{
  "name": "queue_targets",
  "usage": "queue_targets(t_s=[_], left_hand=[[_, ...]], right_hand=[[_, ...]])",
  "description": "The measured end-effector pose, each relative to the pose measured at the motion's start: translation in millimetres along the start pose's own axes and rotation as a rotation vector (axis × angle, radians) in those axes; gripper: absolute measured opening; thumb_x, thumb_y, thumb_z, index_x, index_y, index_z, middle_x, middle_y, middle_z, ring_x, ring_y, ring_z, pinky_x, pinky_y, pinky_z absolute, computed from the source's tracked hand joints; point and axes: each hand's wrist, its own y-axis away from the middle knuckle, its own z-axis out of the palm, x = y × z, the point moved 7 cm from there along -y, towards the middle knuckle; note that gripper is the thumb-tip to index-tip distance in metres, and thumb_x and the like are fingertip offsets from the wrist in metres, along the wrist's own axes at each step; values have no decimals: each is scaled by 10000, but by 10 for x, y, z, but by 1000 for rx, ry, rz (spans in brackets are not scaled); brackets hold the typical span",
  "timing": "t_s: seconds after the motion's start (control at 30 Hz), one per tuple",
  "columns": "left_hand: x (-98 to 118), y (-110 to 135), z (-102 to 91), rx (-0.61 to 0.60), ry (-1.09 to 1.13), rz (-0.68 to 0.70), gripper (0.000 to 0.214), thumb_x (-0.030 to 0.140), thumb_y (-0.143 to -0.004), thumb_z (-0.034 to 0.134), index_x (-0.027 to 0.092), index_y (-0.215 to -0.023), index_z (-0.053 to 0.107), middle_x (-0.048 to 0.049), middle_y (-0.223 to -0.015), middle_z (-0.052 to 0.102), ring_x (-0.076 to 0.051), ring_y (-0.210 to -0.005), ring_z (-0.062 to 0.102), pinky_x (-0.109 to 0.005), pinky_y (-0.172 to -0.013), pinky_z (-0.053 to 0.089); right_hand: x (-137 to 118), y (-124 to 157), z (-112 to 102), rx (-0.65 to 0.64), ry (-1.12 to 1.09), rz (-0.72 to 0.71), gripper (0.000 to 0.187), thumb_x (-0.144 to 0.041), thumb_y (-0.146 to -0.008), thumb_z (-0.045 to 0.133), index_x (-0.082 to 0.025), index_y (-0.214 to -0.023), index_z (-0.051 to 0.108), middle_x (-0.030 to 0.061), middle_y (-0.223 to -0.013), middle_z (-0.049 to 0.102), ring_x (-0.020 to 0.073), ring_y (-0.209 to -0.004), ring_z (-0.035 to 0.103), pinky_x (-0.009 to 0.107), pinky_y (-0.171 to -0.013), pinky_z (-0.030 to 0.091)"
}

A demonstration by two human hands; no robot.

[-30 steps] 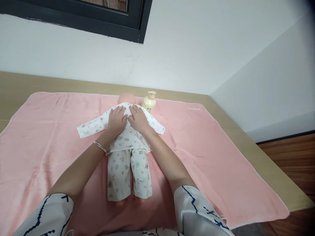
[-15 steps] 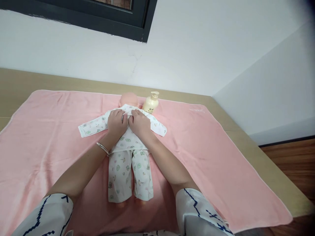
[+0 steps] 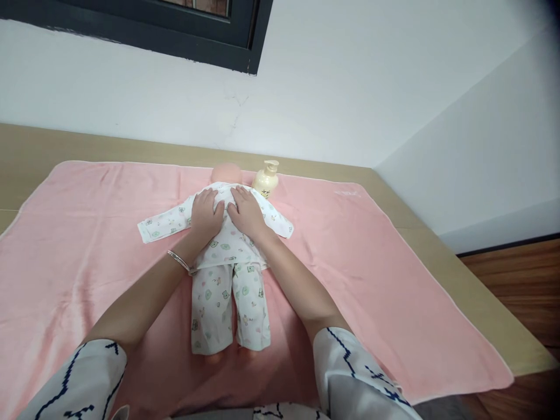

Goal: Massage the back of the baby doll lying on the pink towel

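A baby doll [image 3: 226, 173] lies face down or with its face hidden, its bald head at the far side. It wears a white printed top [image 3: 225, 248] and matching trousers [image 3: 212, 309], sleeves spread to both sides. My left hand [image 3: 206, 214] rests flat on the left of the upper torso, fingers pointing away from me. On the right of the torso lies my right hand [image 3: 245, 213], its fingers spread on the cloth. Both thumbs point inward with a small gap between them. A bracelet [image 3: 179, 261] circles my left wrist.
A cream pump bottle [image 3: 265, 179] stands beside the doll's head. Beneath everything spreads a pink blanket [image 3: 350, 280] on a wooden surface [image 3: 420, 233]. A white wall [image 3: 315, 87] with a dark window frame [image 3: 210, 41] rises behind.
My fingers have straightened and spread on the top, where they were more bent and drawn in at the middle. The whole view has shifted slightly.
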Motion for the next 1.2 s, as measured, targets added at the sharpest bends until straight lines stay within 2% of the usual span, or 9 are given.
queue_targets(t_s=[0.1,0.2,0.3,0.4,0.53,0.7,0.93,1.07,1.2], left_hand=[[32,-38,-146,-24,296,-242,380,343,-892,456,158,-1188,605,-117,-1320,607,-268,-1282,533,-482,-1156,401],[170,-123,-212,-111,703,-467,443,401,-959,299,178,-1230,570,-110,-1355,589,-230,-1277,562,-442,-1094,490],[455,-290,-96,-313,1069,-531,591,465,-973,132,162,-1274,540,-160,-1332,602,-242,-1264,584,-468,-1048,525],[680,-484,143,-437,1307,-544,725,549,-943,54,113,-1375,442,-198,-1391,542,-236,-1301,554,-452,-1083,496],[802,-723,500,-420,1322,-531,868,611,-881,-71,69,-1493,219,-206,-1488,419,-209,-1362,490,-407,-1086,492],[927,-861,708,-412,1403,-538,903,634,-865,-54,28,-1499,162,-219,-1457,439,-212,-1344,505,-394,-1063,509],[974,-861,512,-401,1292,-500,783,572,-920,-29,115,-1456,315,-198,-1338,561,-241,-1289,553,-456,-1036,495],[954,-732,365,-457,1200,-442,787,568,-907,-63,135,-1493,235,-163,-1481,441,-207,-1341,512,-410,-1038,515],[868,-409,220,-443,1462,-625,714,561,-913,114,143,-1473,258,-108,-1569,327,-172,-1413,422,-350,-1097,491]], right_hand=[[-23,12,-233,-17,-181,39,508,-239,-914,488,-88,-1400,493,153,-1504,411,261,-1430,354,421,-1202,301],[35,27,-665,154,-352,50,538,-279,-902,492,-138,-1421,470,89,-1520,398,207,-1436,347,394,-1210,295],[184,14,-989,356,-402,22,611,-300,-904,441,-122,-1483,359,73,-1583,272,178,-1484,227,396,-1234,226],[370,-81,-973,368,-322,35,715,-286,-887,441,-57,-1526,216,108,-1616,135,191,-1514,73,435,-1252,125],[504,-192,-762,220,-105,44,661,-348,-959,382,-29,-1517,225,163,-1599,186,261,-1509,103,535,-1236,77],[479,-170,-848,256,81,17,522,-357,-1018,278,-95,-1452,401,153,-1503,407,280,-1433,300,586,-1209,110],[460,-212,-923,294,35,26,464,-353,-1045,234,-175,-1370,513,108,-1409,514,260,-1330,429,587,-1185,179],[397,-234,-910,299,80,80,459,-370,-1047,255,-166,-1358,524,123,-1379,536,278,-1298,457,585,-1163,234],[302,-233,-904,306,151,129,456,-377,-1040,333,-115,-1368,511,166,-1410,503,318,-1322,436,565,-1142,287]])
